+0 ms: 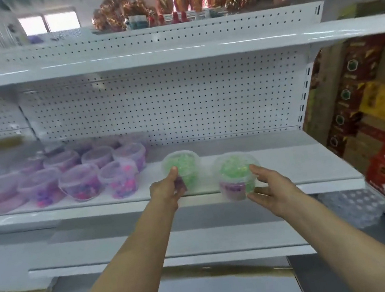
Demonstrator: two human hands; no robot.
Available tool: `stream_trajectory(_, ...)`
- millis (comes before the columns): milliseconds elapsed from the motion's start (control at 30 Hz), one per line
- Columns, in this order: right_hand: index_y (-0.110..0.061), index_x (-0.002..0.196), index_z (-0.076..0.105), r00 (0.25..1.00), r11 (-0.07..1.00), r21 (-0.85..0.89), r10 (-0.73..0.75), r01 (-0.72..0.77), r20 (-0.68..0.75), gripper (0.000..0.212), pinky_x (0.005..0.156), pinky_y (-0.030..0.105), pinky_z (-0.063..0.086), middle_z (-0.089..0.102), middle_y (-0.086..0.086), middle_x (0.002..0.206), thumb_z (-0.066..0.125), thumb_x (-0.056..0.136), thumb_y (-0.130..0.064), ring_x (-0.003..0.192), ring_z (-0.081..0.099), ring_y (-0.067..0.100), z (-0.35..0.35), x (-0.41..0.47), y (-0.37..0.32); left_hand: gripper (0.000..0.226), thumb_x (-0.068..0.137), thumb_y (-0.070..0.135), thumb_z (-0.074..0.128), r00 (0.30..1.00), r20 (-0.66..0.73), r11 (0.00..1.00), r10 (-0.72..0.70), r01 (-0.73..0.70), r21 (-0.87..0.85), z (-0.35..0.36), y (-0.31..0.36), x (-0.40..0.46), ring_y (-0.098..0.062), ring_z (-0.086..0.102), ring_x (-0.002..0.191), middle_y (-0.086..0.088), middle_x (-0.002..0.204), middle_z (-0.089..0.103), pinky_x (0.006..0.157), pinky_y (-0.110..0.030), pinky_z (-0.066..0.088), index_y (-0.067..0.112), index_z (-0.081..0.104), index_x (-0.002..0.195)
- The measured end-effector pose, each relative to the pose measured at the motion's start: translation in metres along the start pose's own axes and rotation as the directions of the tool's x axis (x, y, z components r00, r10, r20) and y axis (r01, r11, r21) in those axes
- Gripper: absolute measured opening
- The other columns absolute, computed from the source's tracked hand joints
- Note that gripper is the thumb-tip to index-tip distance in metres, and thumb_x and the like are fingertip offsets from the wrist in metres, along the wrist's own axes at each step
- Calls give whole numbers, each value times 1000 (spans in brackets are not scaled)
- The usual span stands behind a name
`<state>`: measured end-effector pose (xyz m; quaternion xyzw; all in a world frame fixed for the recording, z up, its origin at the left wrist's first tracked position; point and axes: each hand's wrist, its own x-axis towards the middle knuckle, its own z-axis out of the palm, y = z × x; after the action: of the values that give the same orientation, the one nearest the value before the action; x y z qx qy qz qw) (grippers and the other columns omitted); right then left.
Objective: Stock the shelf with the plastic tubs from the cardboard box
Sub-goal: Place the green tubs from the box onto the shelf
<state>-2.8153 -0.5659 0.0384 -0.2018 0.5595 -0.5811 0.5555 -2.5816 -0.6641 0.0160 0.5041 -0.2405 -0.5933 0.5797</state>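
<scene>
White pegboard backs the shelf (287,157), whose right half lies bare, while purple tubs (77,177) crowd its left part; both arms reach forward to the shelf's front edge; the left hand (168,190) clasps one green tub (182,169) from its near side, the tub upright and seemingly resting on the shelf; the right hand (273,190) cups a second green tub (236,176) from its right, fingers curled about the wall, the tub upright at the lip, whether set down or just above it I cannot tell; free room lies beyond and to the right; no cardboard box shows.
</scene>
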Motion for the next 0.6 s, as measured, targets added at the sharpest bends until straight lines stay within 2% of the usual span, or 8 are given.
stream_trajectory(133,-9,122,58,1000,1000,-28,-13,13,-7,54,94,42,56,56,6,103,80,80,-35,87,67,28,42,31,-5,31,84,25,75,1000,4,1000,-4,4,6,4,18,57,-18,58,64,-10,71,58,83,-41,57,-1,58,87)
stream_trajectory(233,-13,120,57,999,998,-68,-6,3,-41,57,93,40,55,56,5,104,80,78,-42,87,69,27,66,58,-3,31,83,28,75,1000,11,1000,-21,21,4,11,26,95,-14,57,57,-7,70,59,83,-38,57,2,58,87)
stream_trajectory(300,-16,117,56,998,995,-95,5,-11,-58,56,92,39,55,57,5,108,80,76,-47,87,70,26,80,73,-2,30,83,29,75,1000,8,1000,-29,29,0,16,30,117,-13,56,55,-6,70,59,77,-35,59,3,58,84)
stream_trajectory(400,-13,119,54,997,997,-77,-8,2,-77,57,97,42,54,55,3,101,79,78,-44,86,68,25,96,93,1,28,82,27,76,999,-10,999,-40,39,-34,21,37,146,-10,53,51,-5,70,57,49,-23,57,6,58,83)
stream_trajectory(433,-13,120,53,997,997,-75,-12,6,-81,58,97,43,54,54,3,100,79,78,-44,87,68,25,101,97,2,27,81,26,77,999,-23,998,-42,41,-53,22,39,154,-8,53,48,-4,71,57,46,-22,55,7,57,83)
stream_trajectory(533,-13,121,52,997,998,-67,-7,2,-79,59,96,43,55,54,4,101,79,79,-44,88,68,27,110,106,3,28,80,21,79,997,-64,996,-51,46,-81,25,42,170,-8,52,49,-5,70,56,53,-26,54,10,53,77)
stream_trajectory(600,-15,121,53,997,997,-83,-1,-5,-75,59,96,43,55,55,3,101,79,78,-45,89,69,27,113,109,2,31,81,18,78,996,-75,996,-52,46,-81,27,42,174,-10,50,51,-4,69,55,52,-25,52,11,48,75)
